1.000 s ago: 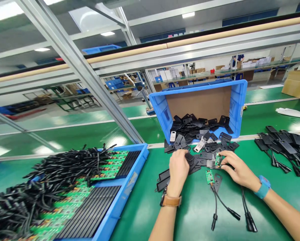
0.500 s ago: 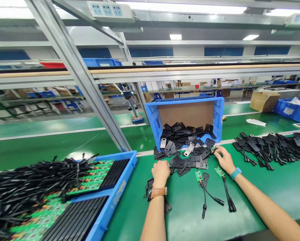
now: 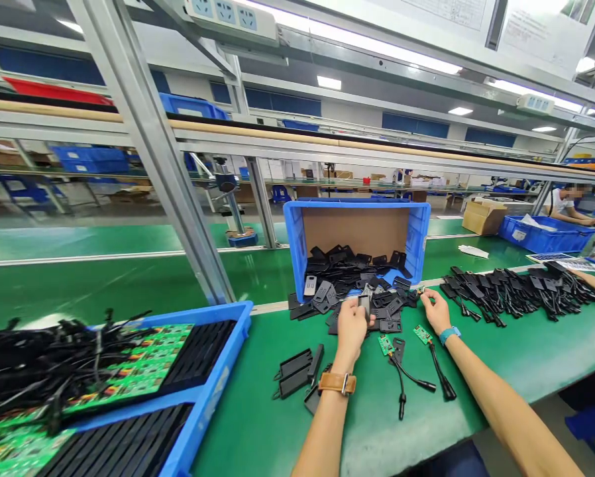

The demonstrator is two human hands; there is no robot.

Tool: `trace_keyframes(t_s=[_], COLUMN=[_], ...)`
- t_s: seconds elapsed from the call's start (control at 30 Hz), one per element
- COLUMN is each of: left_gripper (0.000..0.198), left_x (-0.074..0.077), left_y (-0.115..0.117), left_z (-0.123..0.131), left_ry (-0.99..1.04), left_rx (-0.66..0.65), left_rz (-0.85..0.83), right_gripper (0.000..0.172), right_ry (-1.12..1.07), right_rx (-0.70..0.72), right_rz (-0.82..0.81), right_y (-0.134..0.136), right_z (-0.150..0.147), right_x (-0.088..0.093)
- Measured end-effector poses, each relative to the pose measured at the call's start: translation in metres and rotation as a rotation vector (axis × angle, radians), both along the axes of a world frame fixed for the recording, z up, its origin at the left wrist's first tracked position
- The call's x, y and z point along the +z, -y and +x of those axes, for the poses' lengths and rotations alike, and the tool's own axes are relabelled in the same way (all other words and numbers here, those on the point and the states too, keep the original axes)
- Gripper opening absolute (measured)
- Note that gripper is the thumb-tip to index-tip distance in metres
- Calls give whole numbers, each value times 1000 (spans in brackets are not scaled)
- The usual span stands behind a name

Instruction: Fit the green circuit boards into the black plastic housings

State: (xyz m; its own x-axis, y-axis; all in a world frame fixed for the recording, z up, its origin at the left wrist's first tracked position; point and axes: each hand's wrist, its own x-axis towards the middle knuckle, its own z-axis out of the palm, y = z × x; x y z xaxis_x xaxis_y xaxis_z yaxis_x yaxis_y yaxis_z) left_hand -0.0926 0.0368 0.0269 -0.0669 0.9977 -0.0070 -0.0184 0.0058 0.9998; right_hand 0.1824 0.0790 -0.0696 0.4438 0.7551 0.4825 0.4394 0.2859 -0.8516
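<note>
A crate (image 3: pixel 419 248) stands at the bench (image 3: pixel 377 440)'s back edge. Left hand (image 3: pixel 351 326) pinches a part (image 3: pixel 364 305), right hand (image 3: pixel 435 311) a piece (image 3: pixel 420 290) (mostly hidden).

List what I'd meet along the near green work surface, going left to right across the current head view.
Divided blue tray, pair of black casings, left hand, loose green circuit board nearest that hand, right hand, heap of black cabled units.
</note>
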Motion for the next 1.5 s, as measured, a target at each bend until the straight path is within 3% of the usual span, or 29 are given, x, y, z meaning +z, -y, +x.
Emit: trace_keyframes(t_s=[0.1,0.2,0.33,0.47,0.73,1.07,1.27,1.5], left_gripper=[5,11,29,38,33,36,37,29], left_x=[-8,-16,-28,-38,-41,-44,-39,-43], left_y=[14,25,27,21,15,18,19,22], left_z=[33,52,61,63,55,46,42,45], left_ry=[312,535,686,738,755,755,825,888], left_rx=[-189,-289,-390,-446,-441,-406,-362,-288], left_rz=[-108,-239,-377,-387,-316,-330,-344,-340], right_gripper=[31,29,29,28,23,18,8,11], right_ry=[16,50,99,134,255,275,450,747], right_rx=[-16,-20,0,32,149,217,355,553], right_rz=[12,25,39,52,100,119,139,235], right_y=[-2,-3,-5,-7,-9,-7,14,47], right_z=[1,0,-1,-1,-12,-20,-31,-46], right_x=[-2,-2,0,1,12,13,31,54])
